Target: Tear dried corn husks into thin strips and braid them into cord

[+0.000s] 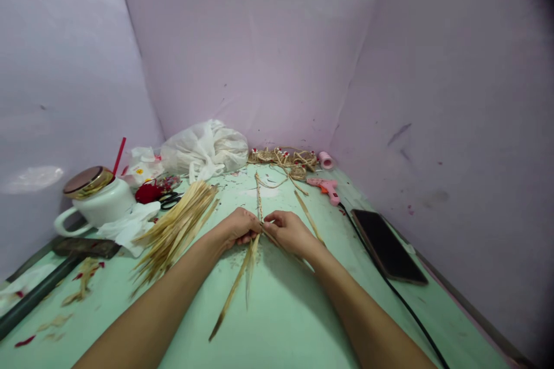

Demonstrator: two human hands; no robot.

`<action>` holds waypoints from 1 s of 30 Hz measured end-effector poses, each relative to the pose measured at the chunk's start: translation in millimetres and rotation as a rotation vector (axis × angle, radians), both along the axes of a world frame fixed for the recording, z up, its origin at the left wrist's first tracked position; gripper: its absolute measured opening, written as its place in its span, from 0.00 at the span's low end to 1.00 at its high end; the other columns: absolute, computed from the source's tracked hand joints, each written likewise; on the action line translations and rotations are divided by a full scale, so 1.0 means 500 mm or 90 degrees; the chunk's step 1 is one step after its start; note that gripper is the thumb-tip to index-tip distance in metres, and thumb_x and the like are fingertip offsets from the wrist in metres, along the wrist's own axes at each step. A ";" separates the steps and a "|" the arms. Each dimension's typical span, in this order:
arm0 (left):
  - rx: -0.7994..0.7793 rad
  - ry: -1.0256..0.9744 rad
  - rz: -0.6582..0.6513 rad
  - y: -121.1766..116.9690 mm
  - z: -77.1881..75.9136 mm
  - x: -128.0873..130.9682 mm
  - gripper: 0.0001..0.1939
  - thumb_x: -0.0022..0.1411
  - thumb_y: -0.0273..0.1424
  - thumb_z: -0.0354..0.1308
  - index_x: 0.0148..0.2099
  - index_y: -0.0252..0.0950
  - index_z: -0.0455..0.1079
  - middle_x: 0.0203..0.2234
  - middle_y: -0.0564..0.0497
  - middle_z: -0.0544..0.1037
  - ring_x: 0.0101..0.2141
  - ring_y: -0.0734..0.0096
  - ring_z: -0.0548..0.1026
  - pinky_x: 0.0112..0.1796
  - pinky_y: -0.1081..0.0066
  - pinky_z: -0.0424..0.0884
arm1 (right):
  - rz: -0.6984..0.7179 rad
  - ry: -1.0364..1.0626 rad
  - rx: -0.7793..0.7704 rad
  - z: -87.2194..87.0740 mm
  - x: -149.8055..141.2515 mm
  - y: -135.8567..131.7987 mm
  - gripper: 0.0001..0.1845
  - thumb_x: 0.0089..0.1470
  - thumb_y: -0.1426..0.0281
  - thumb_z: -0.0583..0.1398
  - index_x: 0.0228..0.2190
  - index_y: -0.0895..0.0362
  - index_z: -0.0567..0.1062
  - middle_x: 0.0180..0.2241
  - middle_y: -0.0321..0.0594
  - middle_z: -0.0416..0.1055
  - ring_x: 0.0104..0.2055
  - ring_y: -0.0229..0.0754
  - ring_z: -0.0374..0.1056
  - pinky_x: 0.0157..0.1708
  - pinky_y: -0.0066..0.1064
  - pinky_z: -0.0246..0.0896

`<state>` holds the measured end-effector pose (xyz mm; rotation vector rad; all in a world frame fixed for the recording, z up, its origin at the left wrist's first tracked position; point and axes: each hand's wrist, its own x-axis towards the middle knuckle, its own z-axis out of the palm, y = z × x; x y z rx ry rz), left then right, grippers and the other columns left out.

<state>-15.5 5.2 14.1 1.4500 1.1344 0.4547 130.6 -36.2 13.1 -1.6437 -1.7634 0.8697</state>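
Observation:
My left hand (239,227) and my right hand (291,232) meet at the middle of the green table (285,311), both pinched closed on a thin braid of dried straw strips (259,199). The braided part runs away from my hands toward the back wall. Loose strip ends (236,288) trail from my fingers toward me. One more strip (308,214) slants out past my right hand.
A bundle of straw strips (177,230) lies left of my hands. Farther left stand a white mug with a gold lid (95,199), scissors (171,200) and a white plastic bag (205,150). A pink glue gun (326,187), finished braids (283,158) and a dark phone (387,245) lie right.

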 end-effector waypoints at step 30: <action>-0.028 -0.034 -0.010 0.009 -0.004 -0.008 0.06 0.38 0.30 0.56 0.19 0.32 0.63 0.10 0.56 0.64 0.08 0.84 0.55 0.10 0.78 0.44 | -0.038 0.198 -0.122 -0.010 -0.003 0.001 0.02 0.38 0.74 0.58 0.21 0.60 0.71 0.15 0.35 0.67 0.16 0.32 0.61 0.17 0.23 0.57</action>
